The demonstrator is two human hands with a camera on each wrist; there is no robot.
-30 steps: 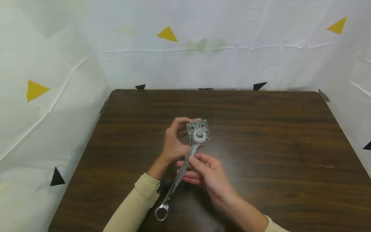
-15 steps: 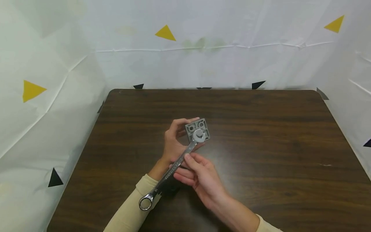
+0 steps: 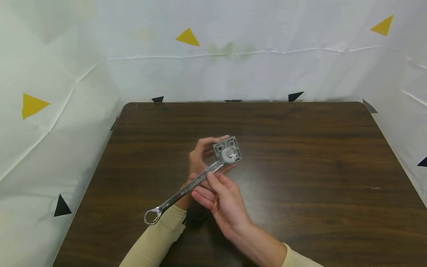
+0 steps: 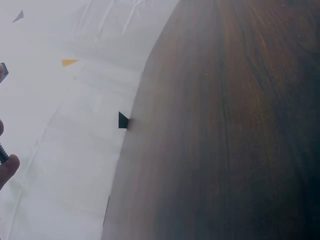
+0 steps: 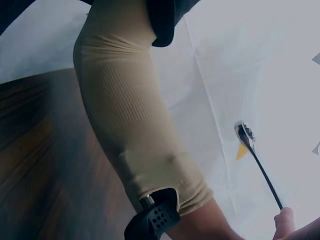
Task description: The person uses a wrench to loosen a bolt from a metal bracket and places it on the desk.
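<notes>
Both hands worked close together above the middle of the table (image 3: 300, 148). Left hand (image 3: 200, 157) gripped a small grey square plate (image 3: 228, 149) with round holes, fingers curled round its left edge, plate lifted off the wood. Right hand (image 3: 220, 196) pinched the shank of a chrome combination wrench (image 3: 191, 183) between thumb and fingers. Open end of the wrench sat on a bolt head (image 3: 228, 154) at the plate's centre; the ring end (image 3: 151, 217) stuck out down-left, over the left forearm's beige sleeve (image 3: 156, 237).

Step in hand, as judged: turning the bolt on the plate, mid-swing. Tightening or loosening could not be told. Next move would likely call for lifting the open end off, resetting it on the flats and swinging again, while the left hand braced the plate against twisting.

Room: dark wood lay bare all round the hands, widest to the right and beyond them. Left table edge (image 3: 100, 163) and the white sheet wall (image 3: 50, 148) were nearest the ring end but well apart from it. The wrist views added little: only a fingertip (image 4: 7, 170) and a thin wrench outline (image 5: 257, 162).
</notes>
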